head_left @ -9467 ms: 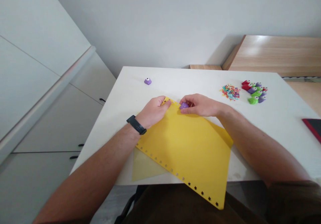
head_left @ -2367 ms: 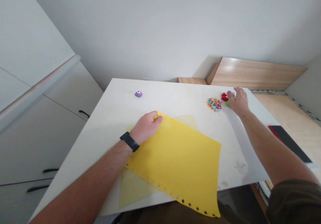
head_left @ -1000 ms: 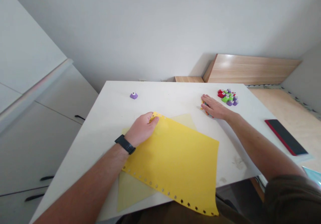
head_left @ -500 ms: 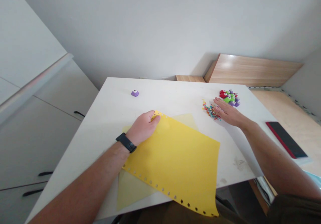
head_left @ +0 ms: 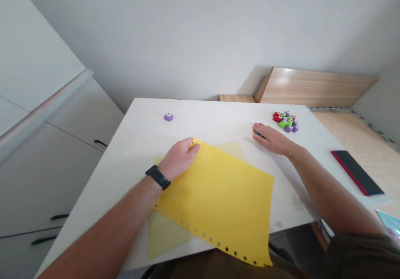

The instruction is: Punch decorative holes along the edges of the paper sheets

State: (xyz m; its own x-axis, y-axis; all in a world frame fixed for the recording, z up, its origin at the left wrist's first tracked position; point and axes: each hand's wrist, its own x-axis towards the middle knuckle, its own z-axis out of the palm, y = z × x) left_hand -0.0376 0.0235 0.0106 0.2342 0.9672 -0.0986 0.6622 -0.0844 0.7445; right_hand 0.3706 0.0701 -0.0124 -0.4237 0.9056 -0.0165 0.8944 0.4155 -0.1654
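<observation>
My left hand (head_left: 180, 158), with a dark band on its wrist, is closed on the top left corner of a yellow sheet (head_left: 218, 195). A row of small cut-out holes runs along the sheet's near edge, which hangs past the table's front. Beneath it lies a paler, see-through yellow sheet (head_left: 168, 235). On the right, my right hand (head_left: 273, 140) rests palm down with its fingers curled over a heap of tiny colourful pieces (head_left: 258, 133). Only a few of them show between thumb and fingers; the palm hides the others.
Several red, green and purple toys with eyes (head_left: 286, 121) are clustered at the table's back right. A single purple one (head_left: 168, 116) sits at the back left. A dark, red-edged flat object (head_left: 356, 172) lies at the right. White cabinets (head_left: 68, 137) flank the left side.
My right hand has moved left, away from the toy cluster and over the colourful pieces, now mostly covering them. My left hand and the yellow sheet have stayed in place.
</observation>
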